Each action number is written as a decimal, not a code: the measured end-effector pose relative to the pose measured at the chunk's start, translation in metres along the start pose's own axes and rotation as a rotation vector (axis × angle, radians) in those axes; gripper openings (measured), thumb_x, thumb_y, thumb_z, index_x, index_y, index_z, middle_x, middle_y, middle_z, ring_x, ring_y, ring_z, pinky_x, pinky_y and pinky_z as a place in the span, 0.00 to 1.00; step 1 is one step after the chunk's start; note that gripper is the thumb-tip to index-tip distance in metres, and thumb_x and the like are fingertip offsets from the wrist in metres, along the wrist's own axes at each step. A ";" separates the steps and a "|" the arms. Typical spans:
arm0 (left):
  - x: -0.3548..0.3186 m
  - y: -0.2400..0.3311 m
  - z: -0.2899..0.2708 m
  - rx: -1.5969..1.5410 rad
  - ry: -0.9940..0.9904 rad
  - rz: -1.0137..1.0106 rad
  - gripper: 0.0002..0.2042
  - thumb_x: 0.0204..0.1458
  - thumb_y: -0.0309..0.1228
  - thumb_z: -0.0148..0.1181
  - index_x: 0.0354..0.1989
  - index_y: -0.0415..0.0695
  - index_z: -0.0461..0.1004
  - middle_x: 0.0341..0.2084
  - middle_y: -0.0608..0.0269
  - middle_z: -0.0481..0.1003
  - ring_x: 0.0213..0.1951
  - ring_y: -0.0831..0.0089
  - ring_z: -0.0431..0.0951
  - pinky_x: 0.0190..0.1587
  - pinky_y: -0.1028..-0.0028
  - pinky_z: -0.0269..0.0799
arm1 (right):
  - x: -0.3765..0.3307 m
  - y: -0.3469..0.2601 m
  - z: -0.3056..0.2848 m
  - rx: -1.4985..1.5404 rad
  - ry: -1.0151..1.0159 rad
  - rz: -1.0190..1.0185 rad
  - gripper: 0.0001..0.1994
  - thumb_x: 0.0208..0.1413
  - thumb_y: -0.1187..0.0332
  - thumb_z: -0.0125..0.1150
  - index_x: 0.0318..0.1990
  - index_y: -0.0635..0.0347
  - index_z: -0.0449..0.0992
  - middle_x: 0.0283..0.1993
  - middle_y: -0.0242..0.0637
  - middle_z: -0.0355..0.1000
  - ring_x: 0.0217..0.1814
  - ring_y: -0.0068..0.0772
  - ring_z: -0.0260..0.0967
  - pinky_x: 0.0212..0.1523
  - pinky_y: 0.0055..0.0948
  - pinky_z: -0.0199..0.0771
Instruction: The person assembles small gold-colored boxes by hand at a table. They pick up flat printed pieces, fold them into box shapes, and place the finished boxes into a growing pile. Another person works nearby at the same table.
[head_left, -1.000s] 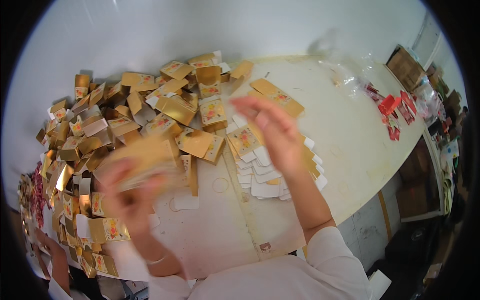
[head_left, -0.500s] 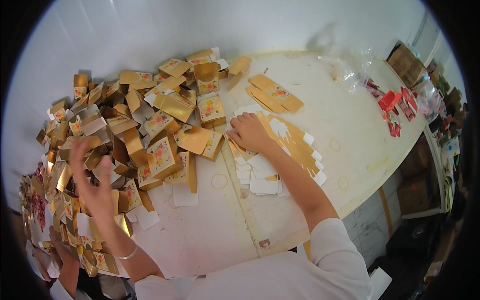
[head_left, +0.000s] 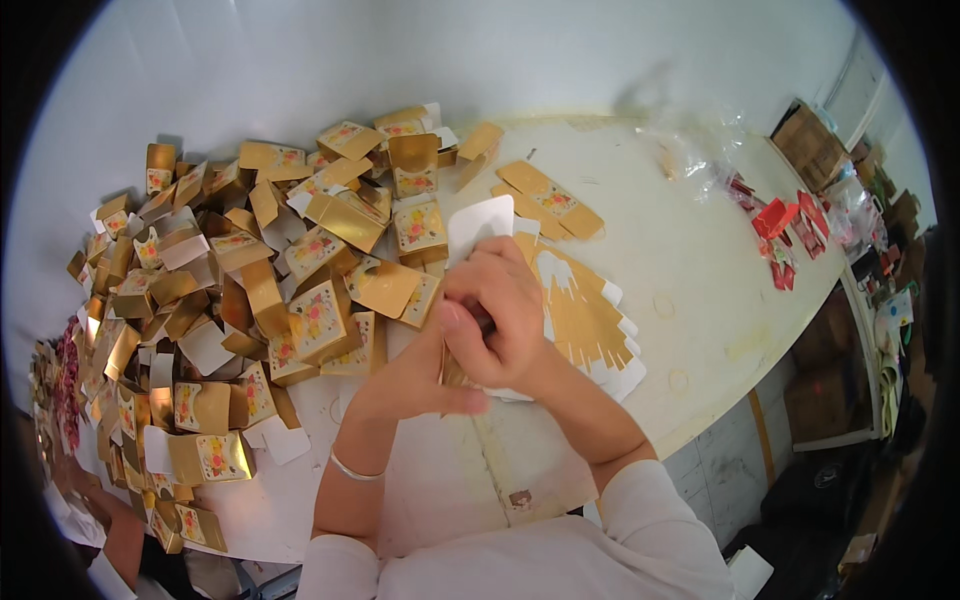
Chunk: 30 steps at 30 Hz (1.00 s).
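Note:
A gold paper box (head_left: 460, 372) with a white flap (head_left: 482, 222) standing up at its top is between my two hands over the table, mostly covered by them. Curled around its upper part is my right hand (head_left: 500, 312). My left hand (head_left: 412, 372) closes on its lower left side, with some fingers hidden behind. Just beyond my right wrist lies a fanned stack of flat gold-and-white cartons (head_left: 590, 325). To the left, a big heap of folded gold boxes (head_left: 325, 315) with flower prints covers the table.
Several flat gold cartons (head_left: 552, 200) lie beyond the fan. Clear plastic wrap (head_left: 690, 150) and red packets (head_left: 775, 220) sit at the far right, near a brown cardboard box (head_left: 808, 145). At the lower left, another person's arm (head_left: 122, 535) reaches toward the heap.
My left hand has come from above the heap to the middle. My right hand has lifted a carton off the fanned stack, and both hands now meet on it. Another gold box lies on the heap's near side.

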<state>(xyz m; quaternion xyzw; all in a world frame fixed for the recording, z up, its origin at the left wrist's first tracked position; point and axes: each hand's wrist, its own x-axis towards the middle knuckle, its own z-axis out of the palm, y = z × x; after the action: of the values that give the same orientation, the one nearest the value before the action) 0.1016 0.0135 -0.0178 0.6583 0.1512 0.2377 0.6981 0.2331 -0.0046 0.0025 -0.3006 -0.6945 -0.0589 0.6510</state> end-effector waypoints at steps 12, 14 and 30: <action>-0.002 0.003 0.000 -0.006 0.531 0.365 0.43 0.31 0.23 0.69 0.57 0.41 0.47 0.50 0.56 0.59 0.50 0.68 0.64 0.49 0.68 0.65 | 0.013 -0.003 -0.008 0.815 0.299 1.030 0.16 0.55 0.63 0.49 0.45 0.66 0.65 0.41 0.36 0.67 0.41 0.29 0.64 0.45 0.29 0.64; 0.001 0.001 0.002 0.087 0.587 0.544 0.42 0.32 0.23 0.68 0.56 0.43 0.47 0.50 0.56 0.59 0.51 0.67 0.64 0.49 0.68 0.65 | 0.010 -0.005 -0.010 1.181 0.156 1.372 0.19 0.55 0.60 0.49 0.49 0.65 0.64 0.43 0.36 0.67 0.45 0.28 0.65 0.45 0.27 0.65; -0.010 0.010 -0.009 -0.088 0.539 0.507 0.27 0.45 0.19 0.57 0.51 0.46 0.49 0.40 0.56 0.66 0.39 0.72 0.72 0.35 0.78 0.71 | 0.002 0.018 -0.007 0.950 -0.236 0.518 0.12 0.48 0.78 0.44 0.36 0.70 0.75 0.48 0.48 0.66 0.49 0.36 0.64 0.48 0.32 0.65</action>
<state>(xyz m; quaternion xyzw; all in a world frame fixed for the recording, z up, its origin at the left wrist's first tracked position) 0.0871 0.0160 -0.0096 0.5579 0.1514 0.5741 0.5799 0.2482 0.0080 0.0000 -0.1394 -0.6164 0.4569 0.6260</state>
